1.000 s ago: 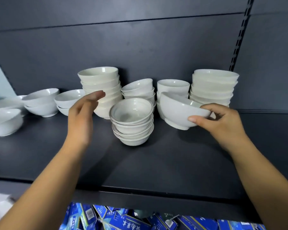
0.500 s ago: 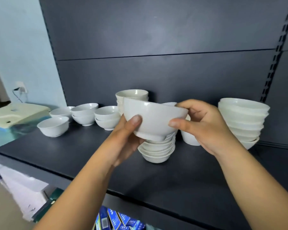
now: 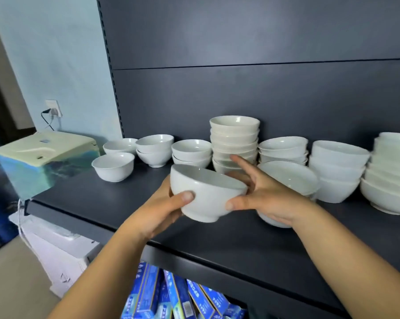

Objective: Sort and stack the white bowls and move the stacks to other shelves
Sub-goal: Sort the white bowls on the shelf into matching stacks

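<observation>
Holding one white bowl (image 3: 208, 199) between both hands, we have it tilted over the front of the dark shelf (image 3: 97, 199), its foot seemingly clear of the shelf. Our left hand (image 3: 157, 210) grips its left side, thumb pressed on the near wall and the other fingers hidden behind it. Our right hand (image 3: 268, 196) grips the right side, thumb on the near wall and a finger over the rim, with the forefinger pointing toward the tall stack (image 3: 234, 139) behind. A low stack (image 3: 291, 178) sits partly hidden behind that hand, and two bigger stacks (image 3: 337, 171) stand further right. Left of the tall stack are two pairs (image 3: 191, 153) and a single bowl (image 3: 113, 166) nearer the front. Blue boxes (image 3: 171, 295) lie below the shelf.
</observation>
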`<state>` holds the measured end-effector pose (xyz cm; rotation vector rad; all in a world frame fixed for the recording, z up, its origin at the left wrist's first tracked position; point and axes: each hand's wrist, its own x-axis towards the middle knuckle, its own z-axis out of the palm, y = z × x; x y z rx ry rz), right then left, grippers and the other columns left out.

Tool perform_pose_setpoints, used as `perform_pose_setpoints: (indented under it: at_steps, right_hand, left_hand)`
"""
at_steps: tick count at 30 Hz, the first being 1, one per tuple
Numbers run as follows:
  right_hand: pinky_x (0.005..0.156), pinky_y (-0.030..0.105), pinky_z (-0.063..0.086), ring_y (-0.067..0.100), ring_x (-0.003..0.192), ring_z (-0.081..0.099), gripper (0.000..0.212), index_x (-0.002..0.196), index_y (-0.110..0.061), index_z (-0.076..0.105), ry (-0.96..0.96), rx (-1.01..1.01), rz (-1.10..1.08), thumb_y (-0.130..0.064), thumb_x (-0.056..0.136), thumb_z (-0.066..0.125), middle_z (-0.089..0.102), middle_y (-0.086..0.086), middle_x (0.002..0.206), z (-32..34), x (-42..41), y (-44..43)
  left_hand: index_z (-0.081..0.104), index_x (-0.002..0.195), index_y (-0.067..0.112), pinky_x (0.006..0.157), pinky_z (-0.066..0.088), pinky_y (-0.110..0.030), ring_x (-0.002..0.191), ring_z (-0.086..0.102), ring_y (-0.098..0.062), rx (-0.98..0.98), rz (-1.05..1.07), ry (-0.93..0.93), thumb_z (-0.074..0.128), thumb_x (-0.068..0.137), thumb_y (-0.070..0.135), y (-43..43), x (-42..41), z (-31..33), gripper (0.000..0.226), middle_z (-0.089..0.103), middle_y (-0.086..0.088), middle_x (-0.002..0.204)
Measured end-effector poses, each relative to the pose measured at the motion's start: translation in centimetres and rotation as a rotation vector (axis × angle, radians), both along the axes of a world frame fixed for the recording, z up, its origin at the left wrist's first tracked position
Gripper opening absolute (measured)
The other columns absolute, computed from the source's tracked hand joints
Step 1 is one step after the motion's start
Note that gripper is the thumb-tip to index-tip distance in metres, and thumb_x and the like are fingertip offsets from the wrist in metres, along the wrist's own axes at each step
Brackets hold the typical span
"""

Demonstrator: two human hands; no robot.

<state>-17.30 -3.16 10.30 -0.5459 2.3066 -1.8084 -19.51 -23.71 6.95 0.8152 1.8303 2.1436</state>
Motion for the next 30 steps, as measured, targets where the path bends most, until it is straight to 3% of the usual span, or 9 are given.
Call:
perform_pose_setpoints:
  at_steps: [4, 7, 10, 12, 15, 17, 20, 24, 30]
  right_hand:
    - [0.105, 0.030, 0.039, 0.002, 0.117, 0.049, 0.121, 0.144, -0.033, 0.013, -0.001, 0.133, 0.000, -0.020, 0.044, 0.081, 0.048, -0.027, 0.119, -0.5, -2.8, -5.2]
    - [0.108, 0.032, 0.036, 0.002, 0.125, 0.042, 0.121, 0.143, -0.035, 0.019, 0.013, 0.262, 0.002, -0.033, 0.040, 0.083, 0.041, -0.028, 0.131, -0.6, -4.9, -9.1]
    - [0.104, 0.032, 0.041, 0.001, 0.120, 0.048, 0.090, 0.125, -0.045, 0.043, 0.083, 0.367, 0.049, -0.040, 0.044, 0.082, 0.050, -0.022, 0.130, -0.5, -6.8, -12.4]
    - [0.105, 0.031, 0.040, -0.002, 0.119, 0.046, 0.072, 0.109, -0.053, 0.049, 0.121, 0.457, 0.018, -0.040, 0.047, 0.084, 0.050, -0.025, 0.127, -0.1, -7.7, -14.1]
    - [0.106, 0.029, 0.037, -0.003, 0.121, 0.041, 0.054, 0.100, -0.052, 0.057, 0.165, 0.545, -0.009, -0.034, 0.057, 0.084, 0.043, -0.025, 0.128, 1.1, -9.1, -15.2]
    - [0.103, 0.032, 0.041, 0.003, 0.118, 0.044, 0.049, 0.098, -0.050, 0.060, 0.185, 0.578, -0.038, -0.037, 0.057, 0.084, 0.042, -0.023, 0.127, 2.6, -10.2, -15.9]
    - [0.092, 0.025, 0.043, 0.007, 0.111, 0.050, 0.048, 0.098, -0.046, 0.060, 0.271, 0.631, -0.111, -0.035, 0.057, 0.083, 0.045, -0.018, 0.125, 5.1, -12.8, -16.3]
    - [0.098, 0.020, 0.033, 0.000, 0.121, 0.036, 0.052, 0.104, -0.047, 0.054, 0.332, 0.698, -0.145, -0.036, 0.061, 0.080, 0.042, -0.021, 0.123, 7.8, -17.8, -16.4]
    - [0.104, 0.026, 0.030, 0.010, 0.130, 0.030, 0.067, 0.121, -0.045, 0.046, 0.311, 0.895, -0.115, -0.041, 0.063, 0.079, 0.034, -0.014, 0.139, 8.8, -25.0, -17.0]
  left_hand:
    - [0.061, 0.112, 0.026, 0.082, 0.048, -0.018, 0.107, 0.061, -0.009, -0.210, -0.080, 0.107, 0.082, 0.048, 0.054, -6.7, -2.6, 0.2, 0.073, 0.068, 0.008, 0.113]
    - [0.059, 0.114, 0.026, 0.084, 0.047, -0.017, 0.111, 0.059, -0.010, -0.278, -0.111, 0.132, 0.083, 0.050, 0.051, -11.0, -4.6, 0.5, 0.073, 0.066, 0.008, 0.117]
    - [0.054, 0.115, 0.027, 0.082, 0.048, -0.017, 0.110, 0.059, -0.009, -0.345, -0.096, 0.175, 0.082, 0.051, 0.032, -14.6, -6.7, 1.0, 0.070, 0.066, 0.011, 0.116]
    - [0.054, 0.114, 0.031, 0.082, 0.048, -0.017, 0.109, 0.060, -0.006, -0.399, -0.130, 0.202, 0.075, 0.056, 0.024, -16.3, -7.9, 1.8, 0.062, 0.065, 0.014, 0.115]
    - [0.053, 0.110, 0.034, 0.078, 0.048, -0.014, 0.103, 0.061, -0.001, -0.473, -0.156, 0.243, 0.075, 0.052, 0.028, -17.8, -10.2, 3.0, 0.063, 0.066, 0.021, 0.108]
    - [0.050, 0.116, 0.031, 0.084, 0.048, -0.018, 0.107, 0.060, -0.004, -0.534, -0.125, 0.281, 0.078, 0.046, 0.033, -18.4, -12.8, 4.3, 0.075, 0.066, 0.017, 0.110]
    - [0.047, 0.125, 0.020, 0.095, 0.047, -0.031, 0.111, 0.058, -0.010, -0.635, -0.056, 0.367, 0.081, 0.040, 0.040, -18.8, -17.0, 6.7, 0.094, 0.062, 0.006, 0.117]
    - [0.053, 0.117, 0.027, 0.086, 0.050, -0.020, 0.105, 0.061, -0.006, -0.650, -0.073, 0.402, 0.080, 0.043, 0.037, -18.9, -21.6, 9.4, 0.079, 0.066, 0.010, 0.113]
    - [0.054, 0.111, 0.028, 0.078, 0.051, -0.018, 0.100, 0.063, -0.004, -0.653, -0.055, 0.341, 0.081, 0.042, 0.032, -18.8, -27.2, 9.9, 0.075, 0.066, 0.013, 0.108]
